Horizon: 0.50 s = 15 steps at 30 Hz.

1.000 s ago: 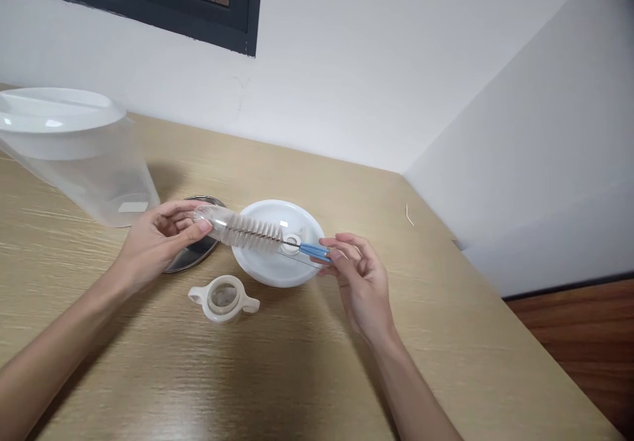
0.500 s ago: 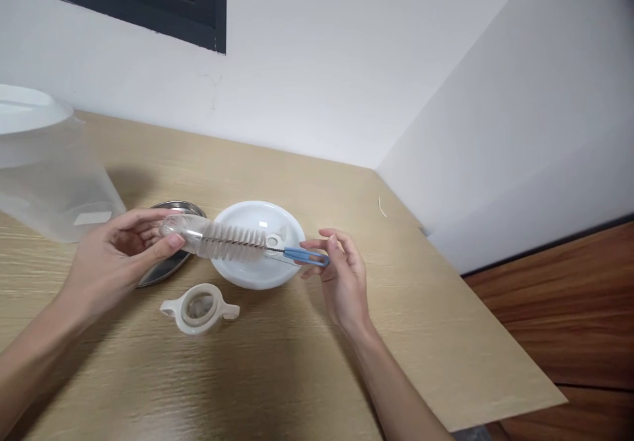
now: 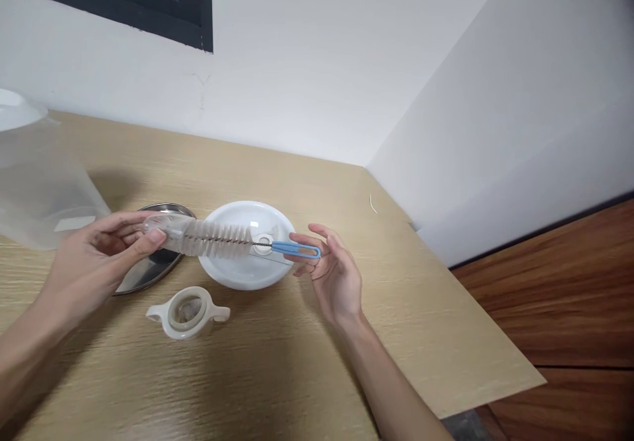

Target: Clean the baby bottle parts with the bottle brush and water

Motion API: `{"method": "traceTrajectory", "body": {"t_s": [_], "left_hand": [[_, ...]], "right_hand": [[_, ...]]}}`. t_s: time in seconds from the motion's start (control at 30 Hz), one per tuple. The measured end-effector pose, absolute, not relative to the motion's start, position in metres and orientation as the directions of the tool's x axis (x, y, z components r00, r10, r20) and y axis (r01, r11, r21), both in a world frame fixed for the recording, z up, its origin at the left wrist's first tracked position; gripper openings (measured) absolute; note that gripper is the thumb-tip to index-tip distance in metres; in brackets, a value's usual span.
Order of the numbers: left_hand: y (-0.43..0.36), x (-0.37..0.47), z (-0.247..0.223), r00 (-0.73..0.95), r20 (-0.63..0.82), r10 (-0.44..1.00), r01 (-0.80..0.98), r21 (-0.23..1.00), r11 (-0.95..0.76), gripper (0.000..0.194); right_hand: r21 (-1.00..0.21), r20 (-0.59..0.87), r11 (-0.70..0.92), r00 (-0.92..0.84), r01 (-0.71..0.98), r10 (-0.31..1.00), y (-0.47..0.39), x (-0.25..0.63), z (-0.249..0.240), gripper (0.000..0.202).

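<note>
My left hand pinches a small clear container by its closed end. The white bristles of a bottle brush reach from the container toward the right, on a twisted wire. At the brush's blue loop handle is my right hand, its fingers spread and the handle resting against them, not gripped. Below the brush lies a white bowl with a flat clear piece and a white ring in it. A white two-handled cup stands nearer to me.
A shiny metal plate lies partly behind my left hand. At the far left stands a large translucent container with a white lid. A thin white strip lies on the wooden table near the wall.
The view has shifted slightly, so everything sits further left. The fingers of my right hand have spread a little around the blue handle, and more of the bristles' tip shows outside the clear container.
</note>
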<state>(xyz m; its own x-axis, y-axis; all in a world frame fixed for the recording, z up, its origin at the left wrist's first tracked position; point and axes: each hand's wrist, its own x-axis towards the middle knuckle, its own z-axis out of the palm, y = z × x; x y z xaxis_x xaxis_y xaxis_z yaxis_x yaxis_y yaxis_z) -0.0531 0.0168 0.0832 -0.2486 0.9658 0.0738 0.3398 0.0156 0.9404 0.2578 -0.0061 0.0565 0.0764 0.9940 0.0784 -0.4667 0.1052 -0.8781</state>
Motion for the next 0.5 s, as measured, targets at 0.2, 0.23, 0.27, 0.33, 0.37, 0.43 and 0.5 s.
{"method": "traceTrajectory", "body": {"t_s": [0.2,0.23,0.27,0.33,0.37,0.43,0.5], "left_hand": [[0.02,-0.061,0.075,-0.256,0.096,0.962,0.435,0.9,0.026,0.067],[0.021,-0.063,0.074,-0.251,0.096,0.963,0.452,0.892,0.028,0.068],[0.022,-0.064,0.072,-0.243,0.089,0.966,0.467,0.883,0.036,0.069],[0.023,-0.067,0.07,-0.242,0.083,0.967,0.488,0.871,0.048,0.068],[0.023,-0.067,0.07,-0.247,0.092,0.965,0.492,0.87,0.043,0.067],[0.023,-0.068,0.069,-0.263,0.12,0.957,0.483,0.875,0.023,0.064],[0.023,-0.07,0.067,-0.268,0.118,0.956,0.472,0.881,0.023,0.061]], "right_hand": [[-0.865,0.076,0.09,0.048,-0.494,0.996,-0.006,0.259,0.057,0.032],[-0.862,0.078,0.089,0.043,-0.5,0.996,-0.006,0.259,0.057,0.033],[-0.859,0.078,0.087,0.039,-0.504,0.996,-0.006,0.259,0.056,0.034],[-0.856,0.073,0.08,0.034,-0.512,0.997,-0.006,0.259,0.056,0.038],[-0.855,0.07,0.076,0.03,-0.513,0.997,-0.007,0.259,0.057,0.04],[-0.858,0.068,0.065,0.013,-0.509,0.998,-0.007,0.259,0.058,0.045],[-0.866,0.067,0.048,-0.021,-0.498,0.998,-0.008,0.259,0.059,0.053]]}}
